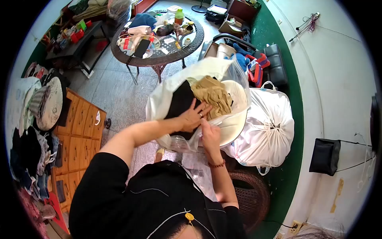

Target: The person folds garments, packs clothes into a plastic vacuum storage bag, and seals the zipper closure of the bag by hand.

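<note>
Pressing tan cloth [213, 93] with spread left hand [193, 118], seemingly clutching plastic bag [161, 97] at five o'clock with right hand [211, 137], risking tearing by pushing too hard.

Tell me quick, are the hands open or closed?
Left hand: open, touching crumpled tan cloth.
Right hand: closed, apparently gripping the big white-and-clear plastic bag.
</note>
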A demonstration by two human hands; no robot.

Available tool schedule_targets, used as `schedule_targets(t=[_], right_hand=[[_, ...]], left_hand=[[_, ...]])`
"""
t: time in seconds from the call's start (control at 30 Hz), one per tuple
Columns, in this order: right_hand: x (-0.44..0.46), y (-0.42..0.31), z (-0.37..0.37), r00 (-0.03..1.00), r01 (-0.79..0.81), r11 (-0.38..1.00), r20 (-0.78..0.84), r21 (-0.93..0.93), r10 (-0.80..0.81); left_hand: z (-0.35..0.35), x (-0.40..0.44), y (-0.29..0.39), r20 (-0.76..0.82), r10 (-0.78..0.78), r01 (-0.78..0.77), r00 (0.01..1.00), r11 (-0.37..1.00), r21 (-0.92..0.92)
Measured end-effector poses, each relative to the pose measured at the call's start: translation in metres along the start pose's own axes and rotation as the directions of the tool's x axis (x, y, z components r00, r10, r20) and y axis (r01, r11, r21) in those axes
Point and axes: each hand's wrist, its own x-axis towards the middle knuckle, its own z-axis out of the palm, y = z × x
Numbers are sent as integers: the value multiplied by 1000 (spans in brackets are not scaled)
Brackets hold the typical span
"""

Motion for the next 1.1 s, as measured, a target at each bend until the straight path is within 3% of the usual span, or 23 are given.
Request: schedule_targets(t=[0.03, 0.07, 0.13, 0.17, 0.23, 0.3, 0.37, 0.43, 0.5, 0.53, 0.57, 0.63, 0.7, 0.77, 0.83, 0.9, 0.97, 1.03, 1.1], right_hand=[[17, 23, 1, 979, 201, 972, -5, -123, -203], [28, 29, 4, 962, 263, 942, -25, -210, -274], [42, 39, 3, 942, 306, 904, -43, -299, -333], [51, 42, -6, 943, 310, 914, -39, -264, -331], [51, 34, -16, 943, 314, 922, -43, -226, -331], [40, 2, -22, 988, -69, 988, -125, 137, 87], [35, -12, -29, 986, -113, 977, -100, 183, 133], [27, -21, -32, 937, -311, 878, -40, 365, 348], [20, -18, -35, 938, -320, 879, -9, 354, 346], [17, -18, -35, 933, -335, 870, -2, 362, 360], [14, -17, -34, 928, -349, 860, 5, 373, 374], [12, -16, -32, 925, -352, 867, -10, 353, 379], [13, -8, -33, 918, -350, 840, -28, 414, 396], [14, -2, -37, 912, -376, 802, 33, 464, 408], [10, -6, -35, 902, -354, 759, -14, 546, 431], [10, 1, -39, 907, -370, 744, 43, 556, 418], [5, -4, -39, 885, -393, 688, 48, 610, 462], [0, -1, -42, 899, -385, 704, 71, 597, 431], [-5, -5, -49, 905, -399, 704, 129, 587, 405]], left_hand=[[15, 9, 4, -147, 0, -10, 989, 998, -66], [27, 20, 6, -142, 10, -20, 990, 997, -70], [32, 41, 10, -320, 12, -15, 947, 1000, -9], [27, 48, 9, -319, 16, -20, 948, 1000, -10], [-16, 58, 3, 21, 38, -30, 999, 947, -320], [-27, 65, -3, 10, 49, -42, 999, 932, -359], [-45, 69, -9, 127, 148, -82, 981, 903, -422], [-80, 55, -12, 122, 168, -87, 978, 864, -496], [-96, 41, -11, 259, 154, -58, 954, 937, -344], [-124, 24, -12, 153, 199, -150, 968, 947, -283], [-145, 13, -13, 160, 196, -145, 968, 948, -282], [-178, -8, -13, 111, 153, -93, 982, 903, -419], [-206, -37, 2, -60, -25, 1, 998, 933, -360], [-215, -73, 20, -26, -86, 73, 996, 943, -324], [-210, -103, 45, 86, -48, 73, 995, 944, -321], [-187, -130, 74, 129, 36, -7, 991, 977, -214], [-175, -143, 100, 147, -50, 94, 988, 945, -314], [-168, -147, 112, -72, -279, 247, 958, 924, -293], [-170, -153, 118, -148, -352, 283, 924, 891, -354]])
